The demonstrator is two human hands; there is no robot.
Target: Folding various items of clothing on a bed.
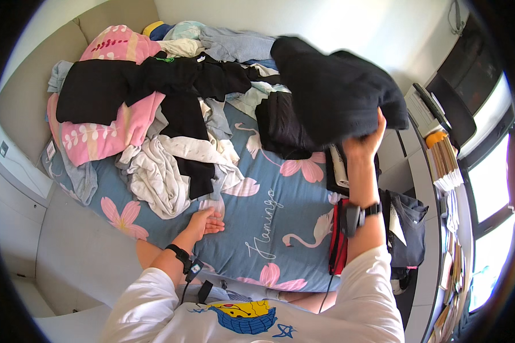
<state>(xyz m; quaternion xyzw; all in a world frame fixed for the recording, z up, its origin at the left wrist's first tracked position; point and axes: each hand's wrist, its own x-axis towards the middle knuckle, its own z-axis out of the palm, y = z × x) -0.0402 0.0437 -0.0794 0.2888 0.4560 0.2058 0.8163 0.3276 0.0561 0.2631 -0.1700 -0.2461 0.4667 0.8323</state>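
Observation:
My right hand (363,143) grips the lower edge of a folded black garment (341,85), raised at the far right of the bed. The garment partly covers a folded dark stack of clothing (279,128). My left hand (206,223) is empty, fingers slightly apart, low over or on the blue flamingo-print bedsheet (244,206); contact cannot be told. Just beyond it lie a crumpled cream garment (156,184) and black clothing (197,171). Farther left, a black garment (94,88) is draped over a pink patterned blanket (98,139).
A grey garment (240,43) and other clothes lie along the wall. Red-and-black folded fabric (338,244) sits at the bed's right edge, near a dark bag (405,227). Shelves of books (444,158) stand by the window. A padded tan headboard (30,85) bounds the left.

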